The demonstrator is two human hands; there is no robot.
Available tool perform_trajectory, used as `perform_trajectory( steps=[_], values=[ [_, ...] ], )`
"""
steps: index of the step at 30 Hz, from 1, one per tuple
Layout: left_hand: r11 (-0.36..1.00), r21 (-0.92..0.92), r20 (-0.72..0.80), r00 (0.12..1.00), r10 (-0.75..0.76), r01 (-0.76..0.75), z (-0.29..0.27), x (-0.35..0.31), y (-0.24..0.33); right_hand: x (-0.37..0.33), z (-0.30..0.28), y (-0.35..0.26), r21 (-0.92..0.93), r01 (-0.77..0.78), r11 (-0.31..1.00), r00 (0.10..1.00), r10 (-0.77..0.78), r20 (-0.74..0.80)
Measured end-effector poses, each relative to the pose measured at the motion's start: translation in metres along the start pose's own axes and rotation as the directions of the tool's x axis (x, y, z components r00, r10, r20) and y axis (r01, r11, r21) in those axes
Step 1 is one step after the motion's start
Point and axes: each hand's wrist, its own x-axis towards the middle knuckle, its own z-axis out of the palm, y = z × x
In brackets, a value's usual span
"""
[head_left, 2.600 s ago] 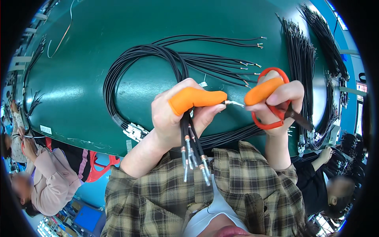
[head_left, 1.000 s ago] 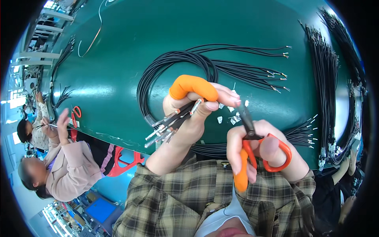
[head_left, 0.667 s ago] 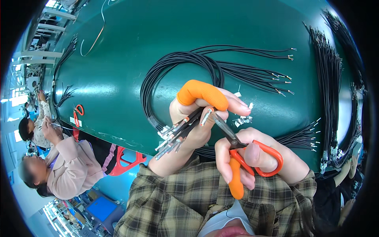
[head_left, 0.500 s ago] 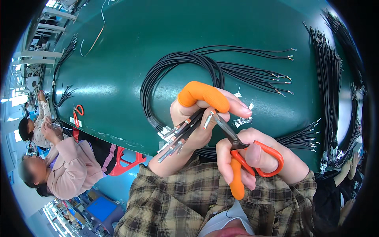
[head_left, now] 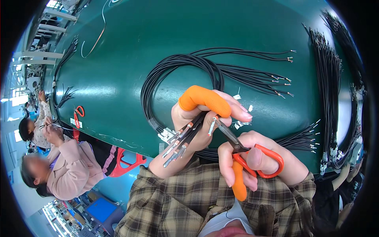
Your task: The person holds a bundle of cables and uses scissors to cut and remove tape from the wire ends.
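Note:
My left hand [head_left: 205, 108] wears an orange finger cot and is closed round a bunch of black cables [head_left: 191, 133]. Their stripped ends, with silvery wrapping and orange-red bits, point down and left. One cable end [head_left: 213, 125] is held apart between thumb and finger. In my right hand [head_left: 252, 158] are scissors [head_left: 269, 162] with red-orange handles, my thumb through one loop. The blade tips touch or lie right beside that single cable end; which of these I cannot tell. Behind the hands lies a coil of black cables [head_left: 148, 91], its loose ends fanning to the right.
White scraps [head_left: 241, 123] lie beyond my hands on the green table [head_left: 118, 43]. Long cable bundles [head_left: 325, 87] stretch along the right side. More cable ends [head_left: 302, 136] lie near my right forearm. Other red scissors [head_left: 79, 114] rest at left, where a co-worker [head_left: 71, 166] sits by a red stool [head_left: 128, 162].
Both hands, with the cables and scissors, have shifted very slightly down and right. The grip of each hand stays the same.

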Motion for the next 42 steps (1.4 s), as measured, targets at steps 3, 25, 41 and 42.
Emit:
perform_trajectory(
  steps=[3,25,41,42],
  values=[
    [1.0,0.016,0.005,1.0,-0.012,0.012,0.002,0.0,0.002,0.0,0.001,0.001,-0.004,0.032,0.999,0.999,-0.032,0.013],
    [0.991,0.126,-0.042,0.998,0.039,-0.034,0.008,0.0,-0.003,-0.009,0.012,0.013,0.225,-0.005,0.974,0.999,-0.006,0.048],
    [0.975,0.22,0.048,0.999,0.013,-0.023,0.002,-0.003,-0.004,-0.007,0.012,0.017,0.141,0.06,0.988,0.998,-0.059,-0.008],
    [0.975,0.221,0.039,0.999,0.012,-0.02,0.002,-0.004,-0.004,-0.008,0.011,0.019,0.141,0.089,0.986,0.996,-0.09,-0.003]
  ],
)
